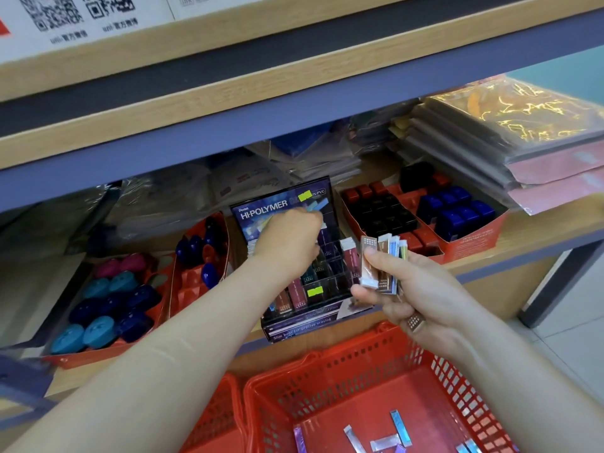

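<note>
Several slim erasers (pixel 382 263) pinched in right hand (pixel 421 295), beside display box (pixel 300 328) edge; left hand (pixel 287 237) fingers curl inside box, grip hidden.

Just behind the left hand (pixel 287 238), and partly covered by it, the eraser display's header card (pixel 282 204) reads "Pentel HI-POLYMER", then "N-PVC" beside a yellow sticker (pixel 304 195). Its front strip (pixel 300 328), below and left of the right hand (pixel 415 299), says "Slim body for precise erasing". Far above the left hand, a white sign (pixel 157 14) shows two QR codes (pixel 49 11) captioned "uni" plus blurred Chinese characters.
</note>
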`<state>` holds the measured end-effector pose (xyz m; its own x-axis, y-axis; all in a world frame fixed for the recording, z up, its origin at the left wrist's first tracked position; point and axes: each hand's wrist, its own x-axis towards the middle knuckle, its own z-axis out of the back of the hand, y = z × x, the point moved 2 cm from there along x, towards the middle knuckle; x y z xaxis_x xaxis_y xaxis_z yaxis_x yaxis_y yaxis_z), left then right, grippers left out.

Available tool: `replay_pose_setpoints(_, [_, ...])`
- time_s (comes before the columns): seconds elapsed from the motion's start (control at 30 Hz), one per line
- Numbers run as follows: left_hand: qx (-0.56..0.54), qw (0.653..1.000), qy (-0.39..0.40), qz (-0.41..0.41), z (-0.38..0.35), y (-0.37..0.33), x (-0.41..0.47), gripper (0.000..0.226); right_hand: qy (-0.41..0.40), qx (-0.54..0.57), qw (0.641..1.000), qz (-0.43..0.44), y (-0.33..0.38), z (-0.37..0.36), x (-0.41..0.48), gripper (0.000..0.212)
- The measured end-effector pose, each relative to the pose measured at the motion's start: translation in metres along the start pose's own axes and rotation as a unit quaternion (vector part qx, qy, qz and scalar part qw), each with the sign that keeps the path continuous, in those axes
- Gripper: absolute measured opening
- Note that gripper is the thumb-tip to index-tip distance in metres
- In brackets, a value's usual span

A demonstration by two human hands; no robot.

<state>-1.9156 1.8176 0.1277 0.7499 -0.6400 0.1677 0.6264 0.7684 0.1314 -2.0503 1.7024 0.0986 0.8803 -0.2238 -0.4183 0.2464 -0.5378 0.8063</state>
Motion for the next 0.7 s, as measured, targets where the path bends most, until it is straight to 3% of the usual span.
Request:
replay_pose_setpoints(0.1, [-0.078, 0.996, -0.008, 0.039, 0.007, 0.001, -0.005, 0.028, 0.009, -0.014, 1.0, 0.017, 0.0, 0.0, 0.001, 0.024])
replay_pose_setpoints(0.17, [-0.236, 0.969, -0.011, 0.067, 0.016, -0.002, -0.014, 0.022, 0.019, -0.022, 0.999, 0.025, -0.001, 0.001, 0.003, 0.025])
replay_pose_setpoints(0.23, [-0.467, 0.877, 0.055, 0.094, 0.024, -0.01, -0.026, 0.022, 0.038, -0.033, 0.998, 0.028, -0.001, 0.0, 0.004, 0.031])
replay_pose_setpoints(0.27, [-0.543, 0.829, 0.091, 0.1, 0.026, -0.014, -0.032, 0.023, 0.047, -0.04, 0.998, 0.028, -0.002, 0.0, 0.004, 0.034])
replay_pose_setpoints(0.3, [-0.578, 0.803, 0.109, 0.096, 0.028, -0.017, -0.037, 0.022, 0.054, -0.047, 0.997, 0.028, -0.002, -0.001, 0.004, 0.035])
replay_pose_setpoints(0.4, [-0.61, 0.781, 0.09, 0.103, 0.027, -0.017, -0.043, 0.011, 0.06, -0.055, 0.996, 0.024, -0.003, -0.003, 0.003, 0.028])
replay_pose_setpoints(0.57, [-0.697, 0.695, 0.024, 0.177, 0.027, -0.008, -0.049, 0.013, 0.057, -0.031, 0.997, 0.029, 0.001, -0.001, 0.004, 0.015])
replay_pose_setpoints(0.7, [-0.723, 0.669, 0.021, 0.173, 0.026, -0.005, -0.058, 0.015, 0.037, -0.014, 0.997, 0.061, 0.004, 0.002, 0.006, 0.016])
